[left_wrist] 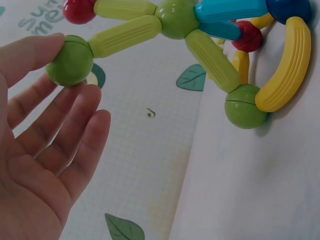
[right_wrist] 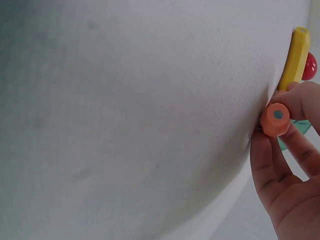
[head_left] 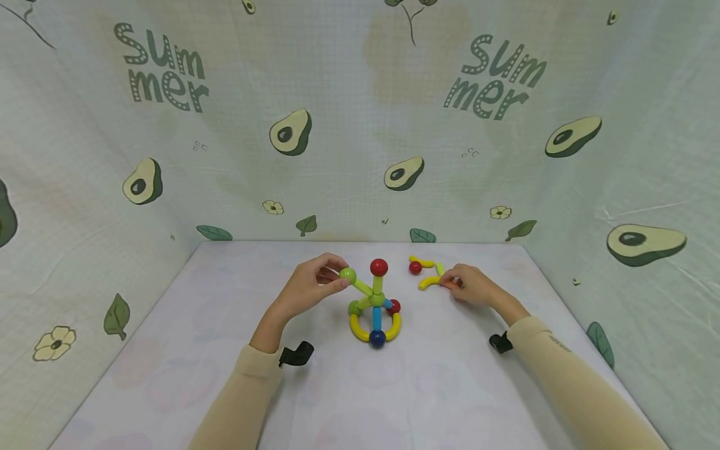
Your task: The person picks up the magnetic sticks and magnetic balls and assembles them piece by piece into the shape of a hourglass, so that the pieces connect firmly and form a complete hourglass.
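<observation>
A structure of ball-and-rod magnetic building toys stands mid-table. Its base is a ring of curved yellow rods [head_left: 358,330] joined by a navy ball [head_left: 377,339], a red ball [head_left: 394,307] and a green ball [head_left: 354,308]. Rods rise from these to a central green ball [left_wrist: 177,17]. Above it, a light green rod [head_left: 378,285] carries a red ball [head_left: 379,267]. My left hand [head_left: 306,284] pinches a green ball [left_wrist: 70,62] at the end of a slanting light green rod [left_wrist: 127,36]. To the right, my right hand [head_left: 472,284] pinches an orange rod [right_wrist: 275,122] close over the table.
Beside the right hand lie a curved yellow rod [head_left: 430,282], a light green rod [head_left: 440,269], another yellow rod [head_left: 423,262] and a loose red ball [head_left: 415,267]. A printed cloth [head_left: 349,181] hangs behind the white table [head_left: 349,400] and along its sides.
</observation>
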`<action>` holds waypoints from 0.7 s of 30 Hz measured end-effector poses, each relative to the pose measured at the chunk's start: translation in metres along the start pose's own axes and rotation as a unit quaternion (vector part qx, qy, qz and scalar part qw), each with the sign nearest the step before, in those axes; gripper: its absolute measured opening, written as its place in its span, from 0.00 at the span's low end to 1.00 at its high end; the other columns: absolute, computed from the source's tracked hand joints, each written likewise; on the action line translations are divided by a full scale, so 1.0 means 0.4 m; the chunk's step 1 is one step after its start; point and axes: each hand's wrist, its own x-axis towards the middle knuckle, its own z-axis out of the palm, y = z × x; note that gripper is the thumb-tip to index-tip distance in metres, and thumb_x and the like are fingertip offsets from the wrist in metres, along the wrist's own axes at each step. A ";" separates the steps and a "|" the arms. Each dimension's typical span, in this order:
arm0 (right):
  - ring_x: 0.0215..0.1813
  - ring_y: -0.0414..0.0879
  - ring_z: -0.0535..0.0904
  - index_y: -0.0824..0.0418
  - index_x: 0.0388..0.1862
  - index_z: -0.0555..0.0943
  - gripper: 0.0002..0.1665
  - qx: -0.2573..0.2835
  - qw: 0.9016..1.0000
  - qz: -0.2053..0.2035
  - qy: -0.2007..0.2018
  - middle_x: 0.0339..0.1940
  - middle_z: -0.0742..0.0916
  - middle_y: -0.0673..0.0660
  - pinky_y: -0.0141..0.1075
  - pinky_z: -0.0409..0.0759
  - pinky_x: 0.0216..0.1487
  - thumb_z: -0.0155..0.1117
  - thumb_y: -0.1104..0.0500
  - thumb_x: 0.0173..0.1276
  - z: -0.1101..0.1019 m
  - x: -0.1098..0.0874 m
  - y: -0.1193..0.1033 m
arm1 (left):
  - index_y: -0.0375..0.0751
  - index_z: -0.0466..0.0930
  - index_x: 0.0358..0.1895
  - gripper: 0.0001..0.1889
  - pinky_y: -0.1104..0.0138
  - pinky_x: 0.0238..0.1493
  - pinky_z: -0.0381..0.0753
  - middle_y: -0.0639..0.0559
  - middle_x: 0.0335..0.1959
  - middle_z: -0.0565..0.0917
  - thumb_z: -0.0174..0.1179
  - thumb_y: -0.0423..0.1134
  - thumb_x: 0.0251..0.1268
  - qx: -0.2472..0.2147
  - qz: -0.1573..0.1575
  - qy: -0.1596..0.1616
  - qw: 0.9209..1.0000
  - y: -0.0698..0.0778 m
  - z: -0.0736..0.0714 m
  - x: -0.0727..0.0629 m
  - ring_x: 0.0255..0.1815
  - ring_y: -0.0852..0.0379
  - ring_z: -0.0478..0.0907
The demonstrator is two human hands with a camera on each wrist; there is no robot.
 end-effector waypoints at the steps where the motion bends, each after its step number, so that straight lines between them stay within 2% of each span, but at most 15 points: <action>1: 0.44 0.51 0.79 0.60 0.54 0.88 0.14 -0.001 1.000 -0.001 -0.001 0.47 0.86 0.57 0.49 0.84 0.51 0.69 0.68 0.71 0.001 0.000 0.000 | 0.52 0.83 0.57 0.16 0.57 0.59 0.86 0.57 0.51 0.86 0.72 0.47 0.71 -0.001 0.000 0.000 1.000 0.000 0.000 0.000 0.50 0.57 0.85; 10: 0.45 0.50 0.78 0.60 0.59 0.87 0.18 -0.008 1.000 0.002 -0.019 0.48 0.86 0.56 0.48 0.82 0.52 0.71 0.68 0.70 -0.001 -0.011 -0.002 | 0.52 0.83 0.56 0.16 0.58 0.59 0.86 0.58 0.51 0.86 0.72 0.47 0.71 0.001 -0.001 0.001 1.000 0.000 0.000 0.000 0.50 0.57 0.85; 15: 0.45 0.48 0.80 0.61 0.59 0.87 0.16 -0.005 1.000 -0.001 -0.018 0.47 0.88 0.55 0.48 0.84 0.52 0.70 0.62 0.75 -0.007 -0.022 -0.003 | 0.52 0.83 0.57 0.16 0.58 0.59 0.86 0.57 0.51 0.86 0.72 0.47 0.71 0.001 -0.002 -0.001 1.000 0.001 0.000 0.001 0.50 0.57 0.85; 21: 0.44 0.49 0.80 0.64 0.59 0.86 0.17 0.000 0.999 0.031 -0.026 0.47 0.88 0.57 0.46 0.84 0.50 0.71 0.62 0.74 -0.019 -0.038 -0.009 | 0.51 0.83 0.57 0.16 0.57 0.59 0.86 0.57 0.51 0.86 0.72 0.47 0.71 0.002 -0.004 0.001 1.000 0.004 -0.001 -0.001 0.50 0.56 0.85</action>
